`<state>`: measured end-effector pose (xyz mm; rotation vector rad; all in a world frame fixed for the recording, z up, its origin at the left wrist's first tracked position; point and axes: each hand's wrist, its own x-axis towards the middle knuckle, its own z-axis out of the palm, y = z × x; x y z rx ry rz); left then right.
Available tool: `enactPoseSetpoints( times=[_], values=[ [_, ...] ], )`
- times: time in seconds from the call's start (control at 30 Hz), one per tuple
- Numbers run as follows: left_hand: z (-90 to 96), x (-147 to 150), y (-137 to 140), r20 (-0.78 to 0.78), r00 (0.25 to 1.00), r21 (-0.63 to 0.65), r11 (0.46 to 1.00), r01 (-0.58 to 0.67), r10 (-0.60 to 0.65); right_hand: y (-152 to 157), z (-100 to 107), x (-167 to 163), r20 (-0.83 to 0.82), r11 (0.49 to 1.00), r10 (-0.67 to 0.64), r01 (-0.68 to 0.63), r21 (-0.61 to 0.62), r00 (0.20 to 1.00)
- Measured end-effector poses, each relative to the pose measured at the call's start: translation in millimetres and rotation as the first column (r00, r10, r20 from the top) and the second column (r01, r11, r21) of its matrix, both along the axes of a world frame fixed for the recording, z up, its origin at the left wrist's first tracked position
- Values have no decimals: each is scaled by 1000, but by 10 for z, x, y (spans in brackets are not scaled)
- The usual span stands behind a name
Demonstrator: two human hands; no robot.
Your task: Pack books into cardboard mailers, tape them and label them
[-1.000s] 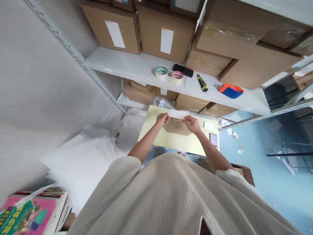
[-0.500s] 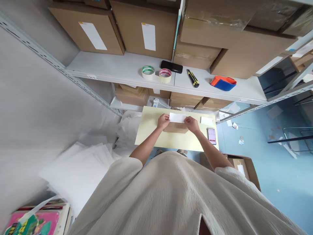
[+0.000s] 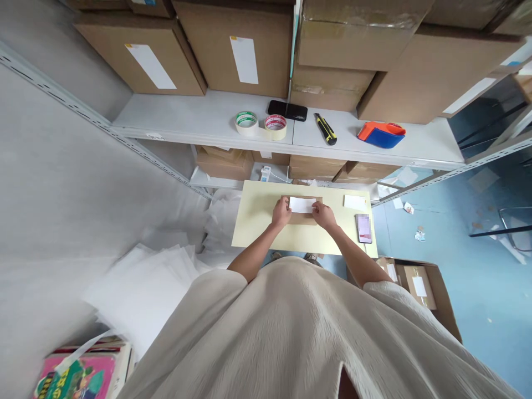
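Note:
A white label (image 3: 302,205) lies over the top of a small cardboard box (image 3: 301,219) on the pale yellow table (image 3: 257,221). At its left end, my left hand (image 3: 281,213) has its fingers closed by the label's edge and the box. My right hand (image 3: 325,214) pinches the label's right end. Whether the label's underside is fully against the box cannot be made out. To the right on the table are another white label (image 3: 354,202) and a phone (image 3: 364,228) with its screen lit.
Above the table, a grey shelf (image 3: 183,119) bears tape rolls (image 3: 246,123), a black case (image 3: 287,110), a yellow-black cutter (image 3: 325,129), an orange-blue tape dispenser (image 3: 381,134) and large cartons (image 3: 236,61). An open carton (image 3: 446,302) with small boxes stands at lower right. White foam sheets (image 3: 141,293) lie left.
Both hands have lowered the white label from above the box's far edge onto its top. The view has shifted slightly.

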<state>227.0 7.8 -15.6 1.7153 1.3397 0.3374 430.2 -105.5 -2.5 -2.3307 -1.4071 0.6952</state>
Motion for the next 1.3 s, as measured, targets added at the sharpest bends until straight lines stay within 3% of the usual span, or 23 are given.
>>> enactPoseSetpoints(
  times=[0.13,0.23,0.37,0.43,0.5,0.6,0.67,0.77,0.9,1.1,1.3],
  values=[
    [15,-15,-38,-93,993,57,995,83,-77,10,26,-64,107,992,94,-84,-92,990],
    [52,-51,-78,-186,969,193,961,196,-160,-2,55,-86,191,983,160,-138,-124,968],
    [98,-116,-115,-217,875,290,828,481,-432,-65,24,-91,257,968,247,-248,-30,934],
    [94,-145,-122,-239,793,273,745,608,-560,-112,-38,-111,233,935,347,-356,-5,909],
    [71,-170,-129,-283,744,230,710,665,-605,-165,-125,-147,203,913,403,-407,-21,893],
    [15,-206,-150,-330,771,201,758,621,-544,-241,-268,-214,192,954,298,-298,-28,935],
    [-20,-231,-173,-335,828,208,822,530,-449,-279,-352,-260,184,990,141,-144,6,973],
    [-47,-261,-207,-314,895,180,906,383,-316,-307,-439,-322,112,997,-69,67,24,991],
    [-3,-257,-242,-272,935,128,955,269,-227,-349,-459,-391,-70,991,-120,123,45,990],
    [205,-156,-397,-215,952,214,940,265,-219,-654,-263,-403,-94,978,-178,187,95,979],
    [401,269,-840,-207,934,321,882,346,-291,-1323,-78,-179,-100,933,-282,297,203,954]
  ],
)
